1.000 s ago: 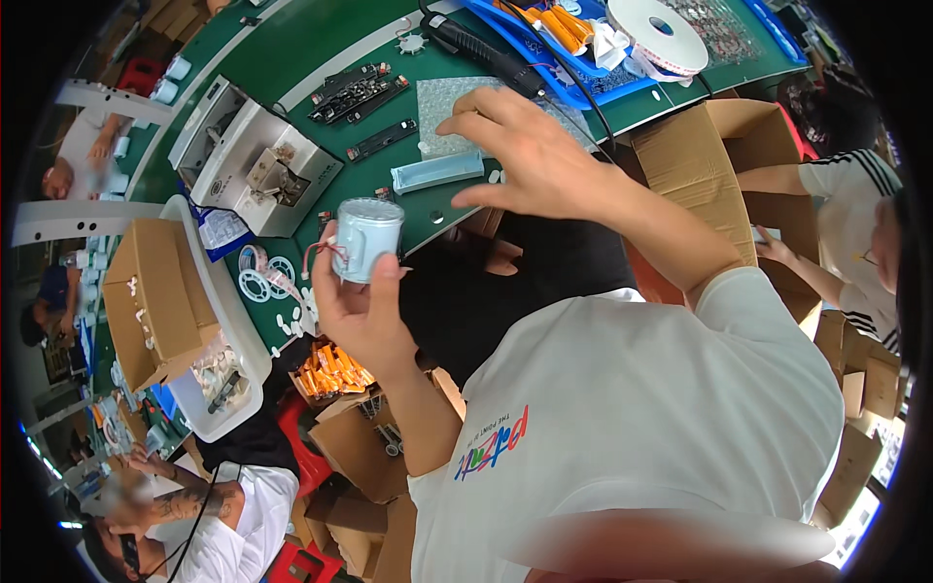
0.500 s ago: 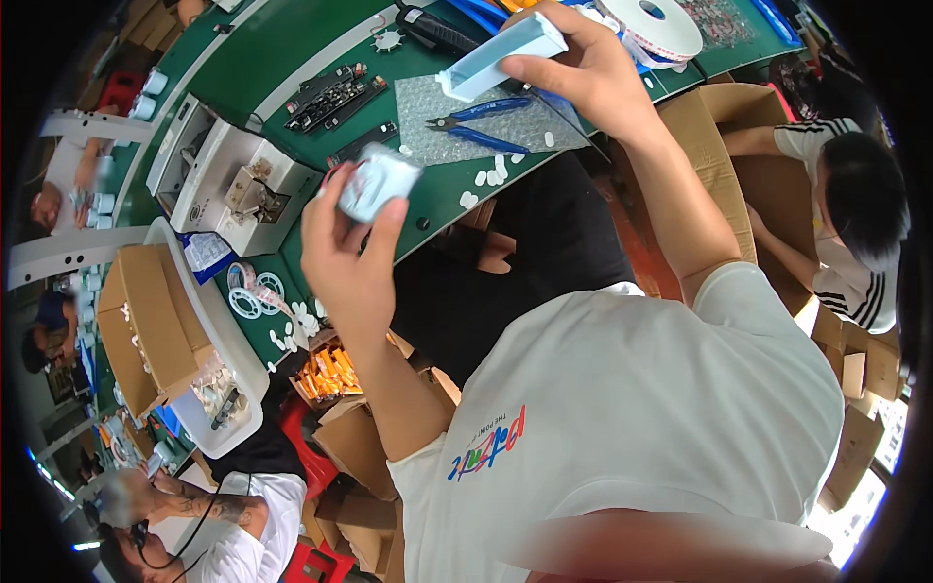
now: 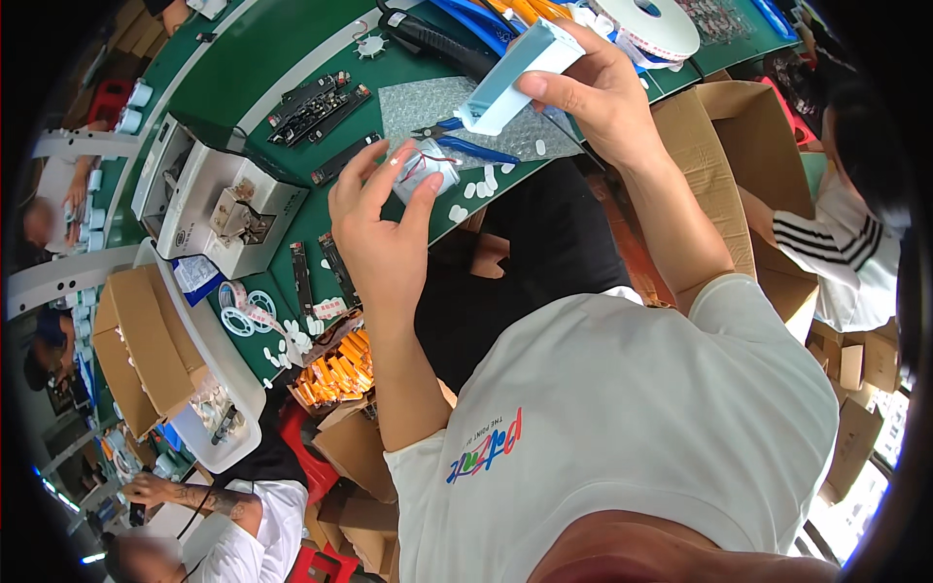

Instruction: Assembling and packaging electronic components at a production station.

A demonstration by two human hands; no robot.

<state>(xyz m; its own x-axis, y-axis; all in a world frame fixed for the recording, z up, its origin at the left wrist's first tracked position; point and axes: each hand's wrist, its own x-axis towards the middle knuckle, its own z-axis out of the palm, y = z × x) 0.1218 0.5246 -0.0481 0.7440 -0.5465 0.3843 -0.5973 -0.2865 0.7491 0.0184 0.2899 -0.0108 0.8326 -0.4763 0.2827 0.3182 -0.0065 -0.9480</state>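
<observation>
My left hand (image 3: 381,209) grips a silvery-white battery pack (image 3: 424,175) with thin red wires, thumb on one side and fingers on the other. Higher and to the right, my right hand (image 3: 595,97) holds a long pale-blue plastic housing (image 3: 520,76), tilted, its hollow side showing. Below the housing, blue-handled cutters (image 3: 481,150) lie partly on a sheet of bubble wrap (image 3: 398,105); the housing covers part of them. Several white oval pads (image 3: 474,189) are scattered along the table edge by the battery pack. Black circuit strips (image 3: 316,112) are heaped beyond my left hand.
A white metal machine (image 3: 219,204) stands on the green table at left. Beside it are a cardboard box (image 3: 136,340) in a white bin (image 3: 251,413) and a carton of orange cells (image 3: 335,374). A label roll (image 3: 649,34) lies top right. Co-workers sit at both sides.
My left hand has moved right with the battery pack, which has turned so its red wires show. The housing in my right hand has tipped steeper and come slightly lower, nearer the pack.
</observation>
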